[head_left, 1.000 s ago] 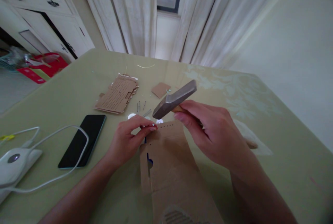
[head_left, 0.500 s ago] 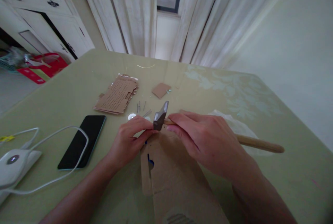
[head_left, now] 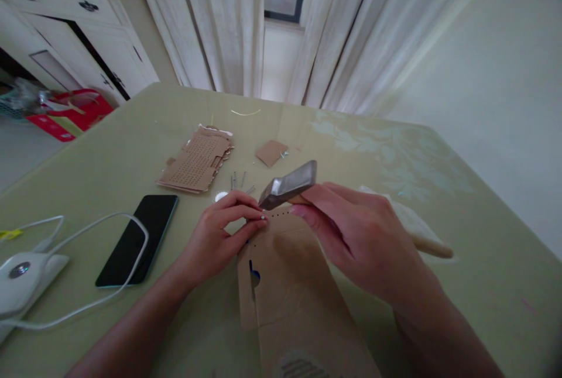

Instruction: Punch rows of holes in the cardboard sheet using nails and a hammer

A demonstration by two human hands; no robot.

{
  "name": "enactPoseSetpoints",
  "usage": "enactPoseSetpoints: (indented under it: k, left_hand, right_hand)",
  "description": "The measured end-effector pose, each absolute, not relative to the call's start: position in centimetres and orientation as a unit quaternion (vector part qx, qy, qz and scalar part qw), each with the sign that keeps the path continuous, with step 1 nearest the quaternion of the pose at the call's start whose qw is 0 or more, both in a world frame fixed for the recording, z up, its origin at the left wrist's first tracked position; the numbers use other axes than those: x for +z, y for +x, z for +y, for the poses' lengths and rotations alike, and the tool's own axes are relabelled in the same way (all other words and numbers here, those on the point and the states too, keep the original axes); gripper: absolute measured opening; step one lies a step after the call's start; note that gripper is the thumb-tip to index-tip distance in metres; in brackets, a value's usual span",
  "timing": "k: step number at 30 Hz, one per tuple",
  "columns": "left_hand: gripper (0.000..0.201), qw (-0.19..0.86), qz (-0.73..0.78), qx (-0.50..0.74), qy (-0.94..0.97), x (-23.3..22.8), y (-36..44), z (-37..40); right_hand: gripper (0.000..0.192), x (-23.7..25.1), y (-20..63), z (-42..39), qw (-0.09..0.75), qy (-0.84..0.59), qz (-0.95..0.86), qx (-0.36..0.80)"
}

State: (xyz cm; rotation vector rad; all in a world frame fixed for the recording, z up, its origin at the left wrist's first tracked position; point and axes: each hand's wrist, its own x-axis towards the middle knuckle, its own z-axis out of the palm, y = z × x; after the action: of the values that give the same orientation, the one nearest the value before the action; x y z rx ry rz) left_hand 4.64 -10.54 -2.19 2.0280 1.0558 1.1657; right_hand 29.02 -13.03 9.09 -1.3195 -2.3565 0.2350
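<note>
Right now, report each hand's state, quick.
Left hand: closed in a pinch on a small pale-topped piece, too small to identify.
Right hand: closed, holding the hammer.

Left forearm (head_left: 140, 319): bare, slender, tapering toward the wrist; left grip (head_left: 217, 234): bare human hand. Right forearm (head_left: 443, 325): bare, rounded; right grip (head_left: 362, 229): bare human hand.

The right grip (head_left: 360, 229) holds a hammer (head_left: 287, 185) close to the left grip (head_left: 222, 232), whose fingertips pinch a tiny pale thing (head_left: 263, 217) by the holed edge of some cardboard (head_left: 302, 290). Over on the surface (head_left: 206, 331), a white cable (head_left: 145, 240) crosses 1 phone (head_left: 127, 249).
</note>
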Motion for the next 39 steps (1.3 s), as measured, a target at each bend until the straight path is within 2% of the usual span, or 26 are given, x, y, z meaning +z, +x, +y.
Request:
enactPoseSetpoints:
  k: [2, 6, 9, 12, 18, 23, 28, 35, 39]
  left_hand:
    - [0.007, 0.292, 0.394, 0.431, 0.757, -2.1, 4.6, -10.5]
    - [0.008, 0.304, 0.384, 0.424, 0.762, -1.9, 4.6, -10.4]
    - [0.005, 0.308, 0.391, 0.414, 0.762, -2.0, 4.5, -10.4]
    - [0.017, 0.316, 0.397, 0.404, 0.761, -2.2, 4.3, -10.4]
    - [0.022, 0.337, 0.403, 0.394, 0.754, -2.0, 4.4, -10.5]
    - [0.022, 0.325, 0.407, 0.400, 0.754, -1.9, 4.5, -10.6]
    - [0.031, 0.328, 0.412, 0.406, 0.747, -2.0, 4.5, -10.6]
    - [0.044, 0.340, 0.408, 0.406, 0.744, -2.4, 4.4, -10.6]
    - [0.032, 0.392, 0.398, 0.423, 0.713, -2.3, 3.4, -9.7]
  right_hand:
    - [0.028, 8.9, 29.0, -12.9, 0.206, -0.478, -0.849, 0.094]
    - [0.028, 8.6, 28.8, -12.6, 0.107, -0.475, -0.868, 0.095]
    - [0.030, 8.7, 28.9, -12.6, 0.131, -0.484, -0.861, 0.086]
    - [0.032, 8.8, 28.9, -12.7, 0.174, -0.492, -0.849, 0.085]
    - [0.027, 7.8, 28.4, -12.3, 0.068, -0.478, -0.871, 0.091]
    - [0.028, 7.9, 28.4, -12.4, 0.111, -0.492, -0.857, 0.108]
    - [0.026, 7.9, 28.2, -12.4, 0.057, -0.487, -0.865, 0.110]
    - [0.026, 8.8, 30.0, -12.2, 0.073, -0.513, -0.849, 0.098]
    - [0.025, 8.8, 30.6, -11.8, 0.038, -0.521, -0.846, 0.108]
